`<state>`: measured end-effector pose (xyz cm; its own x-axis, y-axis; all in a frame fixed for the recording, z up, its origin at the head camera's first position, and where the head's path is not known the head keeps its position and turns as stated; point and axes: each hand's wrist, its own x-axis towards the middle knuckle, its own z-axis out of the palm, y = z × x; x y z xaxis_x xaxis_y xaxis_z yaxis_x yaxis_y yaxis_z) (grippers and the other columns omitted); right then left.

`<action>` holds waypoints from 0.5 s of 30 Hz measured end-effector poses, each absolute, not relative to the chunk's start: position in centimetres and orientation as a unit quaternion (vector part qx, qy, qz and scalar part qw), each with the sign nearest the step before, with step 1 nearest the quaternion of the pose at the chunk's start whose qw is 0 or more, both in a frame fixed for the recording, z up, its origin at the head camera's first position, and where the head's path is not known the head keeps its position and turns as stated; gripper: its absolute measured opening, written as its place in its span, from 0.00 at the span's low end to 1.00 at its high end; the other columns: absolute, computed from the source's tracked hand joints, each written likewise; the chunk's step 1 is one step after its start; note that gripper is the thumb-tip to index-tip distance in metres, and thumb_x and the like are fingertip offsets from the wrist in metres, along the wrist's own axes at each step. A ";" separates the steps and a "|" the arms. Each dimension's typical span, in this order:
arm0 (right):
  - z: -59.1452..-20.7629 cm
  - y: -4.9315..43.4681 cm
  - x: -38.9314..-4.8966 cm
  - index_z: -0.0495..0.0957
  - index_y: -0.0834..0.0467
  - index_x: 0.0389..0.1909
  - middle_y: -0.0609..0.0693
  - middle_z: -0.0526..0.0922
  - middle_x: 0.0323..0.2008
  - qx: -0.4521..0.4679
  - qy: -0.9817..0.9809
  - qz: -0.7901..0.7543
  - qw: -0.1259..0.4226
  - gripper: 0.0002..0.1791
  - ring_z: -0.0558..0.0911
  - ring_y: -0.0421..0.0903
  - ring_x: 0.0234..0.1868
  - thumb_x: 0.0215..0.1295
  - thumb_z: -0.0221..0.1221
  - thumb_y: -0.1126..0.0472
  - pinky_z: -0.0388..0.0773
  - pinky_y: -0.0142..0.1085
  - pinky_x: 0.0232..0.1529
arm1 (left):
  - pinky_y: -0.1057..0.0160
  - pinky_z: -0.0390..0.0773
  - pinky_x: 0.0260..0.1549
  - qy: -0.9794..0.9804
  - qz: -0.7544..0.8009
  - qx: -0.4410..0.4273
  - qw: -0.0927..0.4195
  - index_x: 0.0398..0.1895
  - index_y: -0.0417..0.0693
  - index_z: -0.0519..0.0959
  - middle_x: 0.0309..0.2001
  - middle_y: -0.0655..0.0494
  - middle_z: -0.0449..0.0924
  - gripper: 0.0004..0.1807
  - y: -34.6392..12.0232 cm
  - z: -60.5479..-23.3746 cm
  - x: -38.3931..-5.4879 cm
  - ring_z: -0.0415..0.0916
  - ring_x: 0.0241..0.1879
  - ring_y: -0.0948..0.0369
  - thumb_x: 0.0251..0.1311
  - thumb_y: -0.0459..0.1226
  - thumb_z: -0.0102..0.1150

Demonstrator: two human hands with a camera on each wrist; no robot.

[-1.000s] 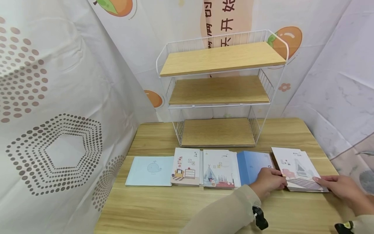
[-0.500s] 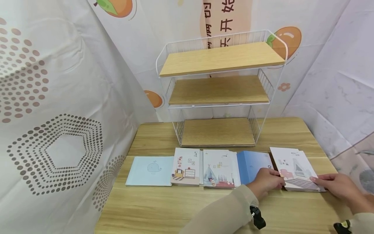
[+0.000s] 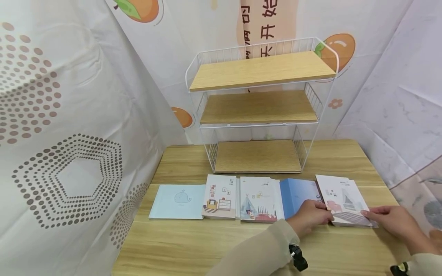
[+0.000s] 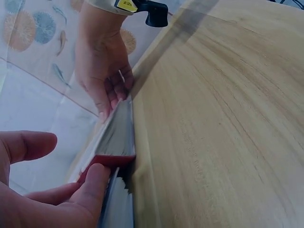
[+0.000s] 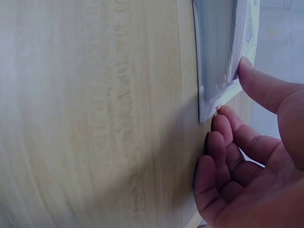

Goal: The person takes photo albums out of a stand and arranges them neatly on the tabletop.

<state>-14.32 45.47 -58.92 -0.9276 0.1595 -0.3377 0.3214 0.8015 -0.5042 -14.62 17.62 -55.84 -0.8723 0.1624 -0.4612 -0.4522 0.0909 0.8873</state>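
In the head view, a white book [image 3: 342, 199] with a pale drawing of furniture lies at the right end of a row, with another book's edge showing beneath it. My left hand [image 3: 309, 216] touches its left side; in the left wrist view, the fingertips [image 4: 97, 173] press against its dark red spine [image 4: 114, 160]. At the right side, my right hand [image 3: 393, 222] grips the book's edge, thumb on the cover and the other fingers curled by the lower edge. A blue book [image 3: 300, 193] lies directly left of it, partly behind my left hand.
Further left are a teepee-picture book [image 3: 260, 195], a yellow-armchair book [image 3: 220, 195] and a light blue whale book [image 3: 177, 201]. A white wire rack [image 3: 262, 111] with three wooden shelves stands behind, on the wooden table [image 3: 179, 245]. Printed cloth [image 3: 76, 96] hangs around.
The white book at the right end has slid left, closer over the blue book, and both hands have moved left with it. The other books stay put.
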 end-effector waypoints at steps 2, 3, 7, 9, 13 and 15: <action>-58.8 45.4 -14.3 0.85 0.69 0.47 0.75 0.83 0.50 0.114 0.941 -0.286 0.138 0.38 0.80 0.45 0.38 0.67 0.63 0.34 0.72 0.35 0.33 | 0.63 0.87 0.37 0.717 0.653 -0.065 0.235 0.38 0.41 0.85 0.30 0.60 0.82 0.13 16.6 -55.9 -14.7 0.82 0.30 0.65 0.48 0.24 0.71; -58.7 45.4 -14.3 0.85 0.69 0.47 0.74 0.83 0.49 0.107 0.943 -0.283 0.136 0.37 0.80 0.45 0.38 0.68 0.62 0.34 0.72 0.35 0.33 | 0.66 0.86 0.38 0.729 0.641 -0.039 0.238 0.40 0.41 0.86 0.32 0.60 0.83 0.13 15.8 -55.8 -14.7 0.81 0.31 0.67 0.49 0.24 0.71; -58.0 44.9 -14.2 0.82 0.73 0.50 0.74 0.83 0.47 0.070 0.952 -0.266 0.132 0.37 0.84 0.57 0.41 0.73 0.58 0.38 0.77 0.42 0.36 | 0.71 0.82 0.33 0.786 0.563 0.086 0.240 0.47 0.46 0.87 0.41 0.63 0.86 0.17 10.3 -55.0 -15.3 0.77 0.32 0.73 0.52 0.31 0.72; -57.5 44.6 -14.2 0.80 0.75 0.51 0.72 0.84 0.45 0.060 0.959 -0.255 0.114 0.35 0.85 0.61 0.41 0.75 0.56 0.41 0.78 0.45 0.36 | 0.70 0.83 0.34 0.798 0.539 0.125 0.240 0.49 0.47 0.87 0.46 0.60 0.87 0.17 6.8 -54.3 -15.9 0.78 0.36 0.74 0.54 0.33 0.70; -56.0 43.9 -14.4 0.79 0.75 0.51 0.69 0.87 0.41 0.038 0.968 -0.243 0.047 0.30 0.86 0.58 0.37 0.73 0.59 0.47 0.77 0.44 0.33 | 0.67 0.85 0.42 0.838 0.484 0.151 0.200 0.54 0.48 0.85 0.53 0.53 0.86 0.16 -0.6 -53.0 -17.5 0.81 0.48 0.67 0.61 0.35 0.67; -55.1 43.1 -14.5 0.80 0.74 0.51 0.70 0.86 0.42 0.018 0.972 -0.235 0.011 0.27 0.86 0.60 0.37 0.71 0.62 0.50 0.78 0.46 0.33 | 0.61 0.85 0.48 0.864 0.450 0.148 0.170 0.56 0.49 0.83 0.56 0.48 0.84 0.17 -4.3 -52.1 -18.3 0.81 0.54 0.59 0.64 0.36 0.65</action>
